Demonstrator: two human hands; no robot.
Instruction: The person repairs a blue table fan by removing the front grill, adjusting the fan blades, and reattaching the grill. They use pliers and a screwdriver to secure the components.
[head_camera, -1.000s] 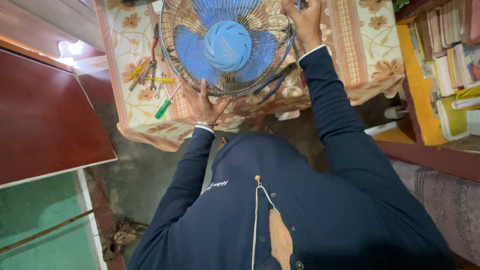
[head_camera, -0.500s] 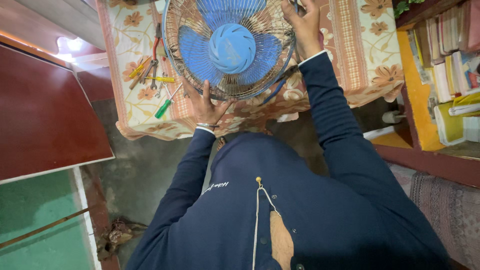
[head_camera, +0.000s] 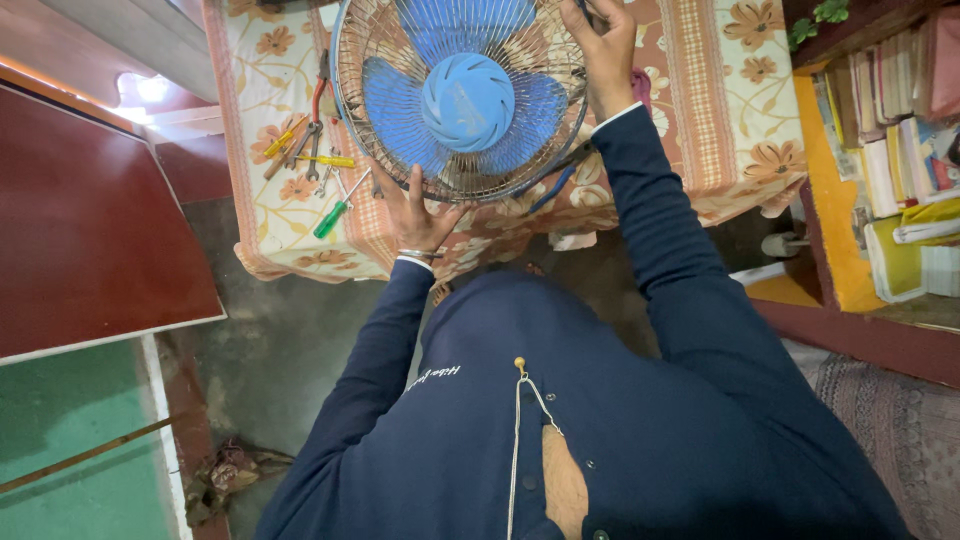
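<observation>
A table fan with blue blades and a blue hub (head_camera: 467, 100) lies face up inside its wire guard (head_camera: 372, 55) on a floral cloth. My left hand (head_camera: 412, 213) rests with spread fingers on the near rim of the guard. My right hand (head_camera: 602, 45) is at the guard's far right rim, fingers closed around a thin dark tool whose tip barely shows. Both arms wear dark blue sleeves.
Pliers, a yellow-handled screwdriver (head_camera: 325, 160) and a green-handled screwdriver (head_camera: 334, 216) lie left of the fan on the floral cloth (head_camera: 730, 110). A dark red panel (head_camera: 90, 240) stands at the left. Stacked books (head_camera: 900, 150) fill a yellow shelf at the right.
The view has shifted slightly, so the fan sits a little lower in the frame. Both hands stay at the same spots on the guard.
</observation>
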